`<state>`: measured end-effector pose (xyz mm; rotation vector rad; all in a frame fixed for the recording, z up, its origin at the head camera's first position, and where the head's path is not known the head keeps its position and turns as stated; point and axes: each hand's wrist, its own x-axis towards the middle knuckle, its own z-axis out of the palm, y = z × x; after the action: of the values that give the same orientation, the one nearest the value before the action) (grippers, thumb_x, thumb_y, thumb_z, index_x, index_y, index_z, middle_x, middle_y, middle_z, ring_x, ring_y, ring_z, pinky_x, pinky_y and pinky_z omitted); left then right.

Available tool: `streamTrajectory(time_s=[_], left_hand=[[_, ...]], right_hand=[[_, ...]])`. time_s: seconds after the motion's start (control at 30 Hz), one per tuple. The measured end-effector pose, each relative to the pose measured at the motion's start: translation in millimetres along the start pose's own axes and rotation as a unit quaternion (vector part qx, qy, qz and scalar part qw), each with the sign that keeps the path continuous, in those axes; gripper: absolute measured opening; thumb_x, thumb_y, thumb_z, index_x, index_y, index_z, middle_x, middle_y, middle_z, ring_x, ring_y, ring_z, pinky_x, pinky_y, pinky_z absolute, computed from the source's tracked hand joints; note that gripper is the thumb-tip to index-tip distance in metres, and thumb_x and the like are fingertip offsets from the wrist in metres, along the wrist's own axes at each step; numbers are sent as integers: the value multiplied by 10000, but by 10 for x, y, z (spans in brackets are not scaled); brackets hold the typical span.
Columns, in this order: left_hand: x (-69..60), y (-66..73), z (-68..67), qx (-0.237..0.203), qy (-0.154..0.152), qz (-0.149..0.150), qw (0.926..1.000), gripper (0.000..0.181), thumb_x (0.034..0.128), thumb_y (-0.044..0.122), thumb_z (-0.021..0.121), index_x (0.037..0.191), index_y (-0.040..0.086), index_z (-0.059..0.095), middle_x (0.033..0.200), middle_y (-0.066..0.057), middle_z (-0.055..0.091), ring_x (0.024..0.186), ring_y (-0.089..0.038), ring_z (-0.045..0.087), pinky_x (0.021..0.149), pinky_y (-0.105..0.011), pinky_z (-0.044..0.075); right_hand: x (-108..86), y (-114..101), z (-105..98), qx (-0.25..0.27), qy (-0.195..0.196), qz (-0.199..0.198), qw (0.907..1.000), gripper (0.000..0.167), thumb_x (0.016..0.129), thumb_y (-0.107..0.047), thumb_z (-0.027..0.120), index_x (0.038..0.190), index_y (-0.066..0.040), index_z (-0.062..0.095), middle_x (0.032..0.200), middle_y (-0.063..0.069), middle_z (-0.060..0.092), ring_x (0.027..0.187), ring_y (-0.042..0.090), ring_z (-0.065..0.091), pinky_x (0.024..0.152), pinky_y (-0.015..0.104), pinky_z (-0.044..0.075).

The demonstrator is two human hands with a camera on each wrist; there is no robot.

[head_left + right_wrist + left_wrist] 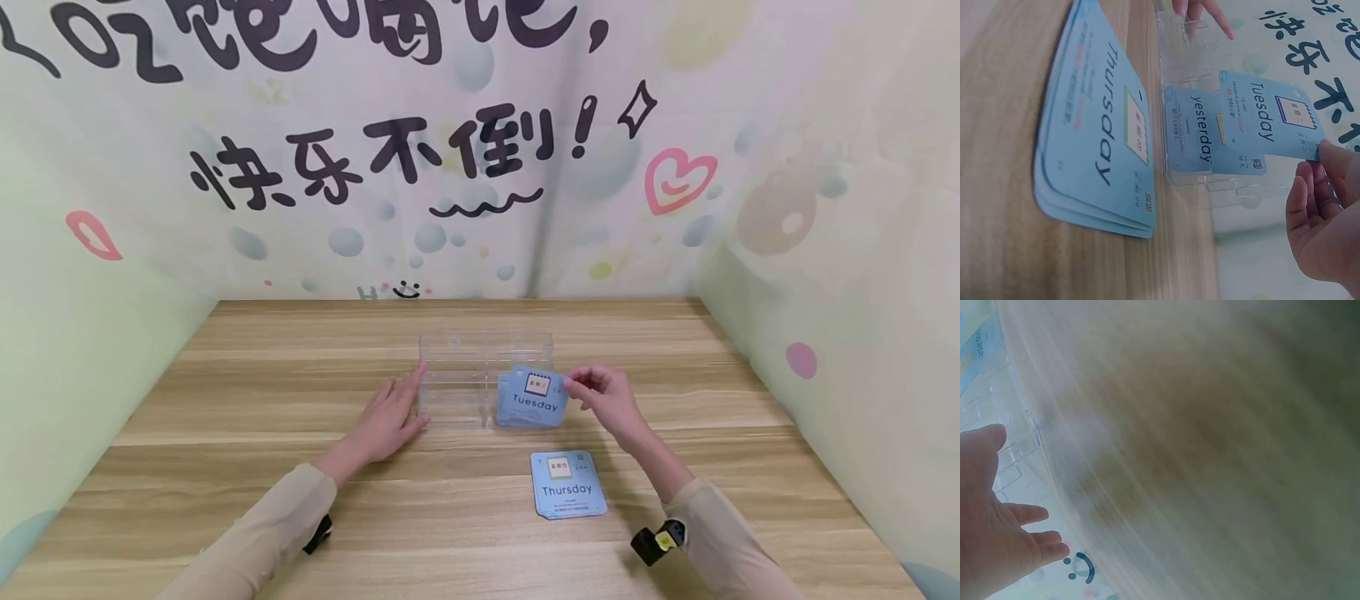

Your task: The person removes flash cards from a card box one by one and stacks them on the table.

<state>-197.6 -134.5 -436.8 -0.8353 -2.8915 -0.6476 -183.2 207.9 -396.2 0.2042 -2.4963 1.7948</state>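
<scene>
A blue card printed "Tuesday" (535,402) is pinched at its upper right corner between the thumb and fingers of my right hand (606,398). In the right wrist view it overlaps a "yesterday" card (1186,134), which stands in the lower right compartment of a clear plastic rack (454,422). My left hand (384,421) lies along the rack's left side with its fingers stretched out, and the thumb reaches the front lower corner. The left wrist view has that hand at the left edge, beside the clear plastic.
A small stack of blue cards with "Thursday" (567,485) on top lies on the wooden table (420,533), in front of the rack and slightly right. Behind the table hangs a printed cloth (330,258), and pale cloth walls flank both sides.
</scene>
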Motion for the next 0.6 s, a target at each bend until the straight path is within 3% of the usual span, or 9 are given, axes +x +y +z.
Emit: streamTrajectory(time_s=[0.37,0.6], left_hand=[[-7,1,-2,-50,-10,-62,10000,786,915,293,537,1464,84,15,1487,-126,200,1302,-359,290,1068,-547,139],[-2,7,2,-5,22,2,10000,782,912,291,542,1464,79,30,1477,-137,226,1294,-381,294,1062,-552,154]], right_hand=[[-128,-34,-9,-34,-366,-62,9993,199,859,-155,630,933,29,625,839,111,614,782,339,565,611,324,505],[-210,-79,-44,-222,-594,-18,9980,186,860,-148,627,925,26,620,839,120,626,758,322,561,615,314,504]])
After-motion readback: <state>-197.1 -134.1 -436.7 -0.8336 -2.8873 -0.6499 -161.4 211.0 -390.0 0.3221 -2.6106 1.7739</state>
